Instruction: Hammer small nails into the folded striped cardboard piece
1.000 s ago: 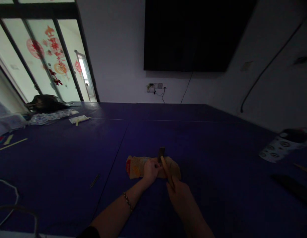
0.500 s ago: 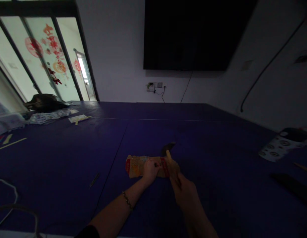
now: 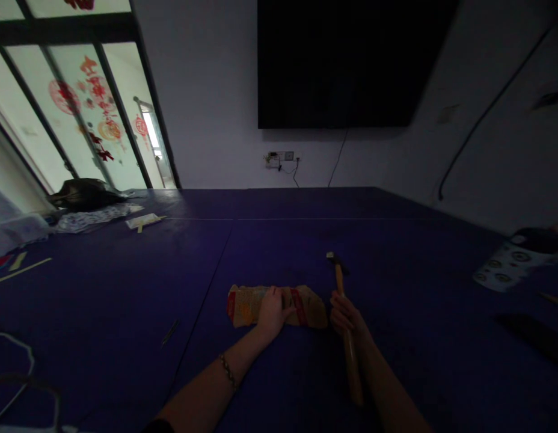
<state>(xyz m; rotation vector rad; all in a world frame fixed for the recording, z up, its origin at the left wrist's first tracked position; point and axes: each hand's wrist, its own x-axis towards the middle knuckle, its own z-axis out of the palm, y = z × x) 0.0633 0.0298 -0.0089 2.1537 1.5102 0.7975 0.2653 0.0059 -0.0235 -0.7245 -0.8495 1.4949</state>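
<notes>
A brown bag with red bands lies flat on the dark blue table. My left hand rests on the middle of the bag, fingers pressed down and thumb pointing right; whether it pinches anything is hidden. Just right of the bag, my right hand is wrapped round the wooden handle of a hammer. The hammer's metal head points away from me, beyond the bag's right end, and the handle's end hangs toward me.
A thin pen-like item lies left of the bag. A patterned container and a dark flat object are at the right. Back left are a black bag and a clear plastic box. White cable lies near left.
My right hand has moved right, off the bag's right end, and the hammer's head has swung right with it. My left hand has stayed on the bag, its thumb now lying flatter.
</notes>
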